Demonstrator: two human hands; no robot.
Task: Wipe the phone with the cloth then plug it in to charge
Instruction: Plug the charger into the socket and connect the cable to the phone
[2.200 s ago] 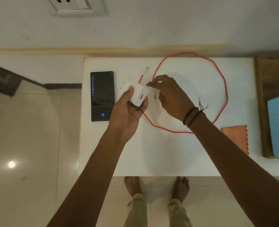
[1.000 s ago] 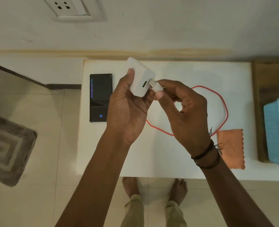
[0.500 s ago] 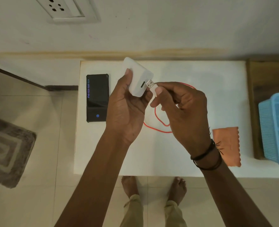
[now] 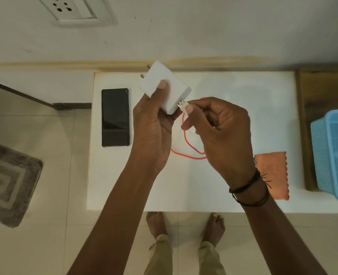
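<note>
Though beside table [image 4: 233, 86] edge (left), phone [image 4: 115, 117].

One wide-angle camera, worn on the head, is looking almost straight down over the table [image 4: 243, 100], close enough that the left hand [image 4: 152, 128] and right hand [image 4: 223, 135] are filling the frame's middle. It is facing the wall [image 4: 204, 26] (a socket [image 4: 75, 10] is showing at upper left), and the person's feet [image 4: 156, 223] are showing at the bottom edge.
</note>
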